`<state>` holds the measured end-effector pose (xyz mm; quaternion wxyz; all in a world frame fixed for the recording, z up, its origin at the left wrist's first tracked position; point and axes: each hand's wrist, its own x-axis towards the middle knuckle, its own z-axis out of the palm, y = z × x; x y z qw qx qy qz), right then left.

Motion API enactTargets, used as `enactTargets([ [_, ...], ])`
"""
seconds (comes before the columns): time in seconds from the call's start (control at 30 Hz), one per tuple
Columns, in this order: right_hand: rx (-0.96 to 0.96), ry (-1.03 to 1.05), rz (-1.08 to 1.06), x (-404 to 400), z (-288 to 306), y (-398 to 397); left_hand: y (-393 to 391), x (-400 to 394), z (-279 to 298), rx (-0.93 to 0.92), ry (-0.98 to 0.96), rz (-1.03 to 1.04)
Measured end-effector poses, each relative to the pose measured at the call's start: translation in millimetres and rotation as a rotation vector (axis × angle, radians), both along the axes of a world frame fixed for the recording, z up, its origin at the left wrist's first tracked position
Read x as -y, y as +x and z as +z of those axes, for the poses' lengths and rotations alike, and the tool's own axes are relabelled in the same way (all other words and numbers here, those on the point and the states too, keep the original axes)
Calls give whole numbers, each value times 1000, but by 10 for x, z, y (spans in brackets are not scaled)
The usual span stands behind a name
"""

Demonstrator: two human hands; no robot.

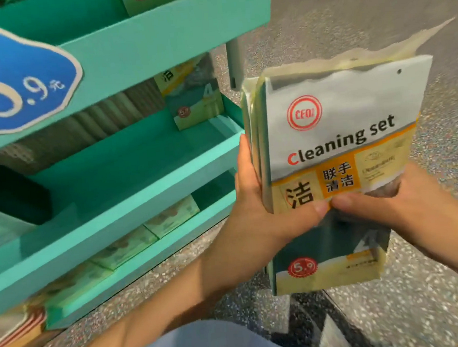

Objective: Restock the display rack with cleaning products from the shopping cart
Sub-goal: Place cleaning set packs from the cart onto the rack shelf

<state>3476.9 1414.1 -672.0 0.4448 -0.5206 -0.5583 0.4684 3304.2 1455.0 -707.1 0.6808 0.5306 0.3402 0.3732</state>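
While our left hand (255, 215) curls its fingers around the left edge of a stack of cleaning set packs (329, 171), thumb pressed on the front, our right hand (384, 210) pinches the same stack from the right. We hold it upright just beside the right end of the teal display rack (141, 51), where one matching pack (194, 94) stands in the middle shelf's right corner.

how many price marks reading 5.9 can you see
3: the big blue sign on the rack's upper left, a red sticker on the shelved pack, and a red sticker on the held pack. Others may be hidden.
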Motion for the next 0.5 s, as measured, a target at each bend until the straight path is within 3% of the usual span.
enactTargets([
  [0.23,-173,-159,44,-13,-259,-196,-238,136,-289,-129,-32,25],
  [0.33,-110,-230,37,-13,-424,-339,-428,156,-420,-276,24,47],
  [0.5,30,-193,149,-33,-595,-520,-629,169,-530,-364,111,74],
])
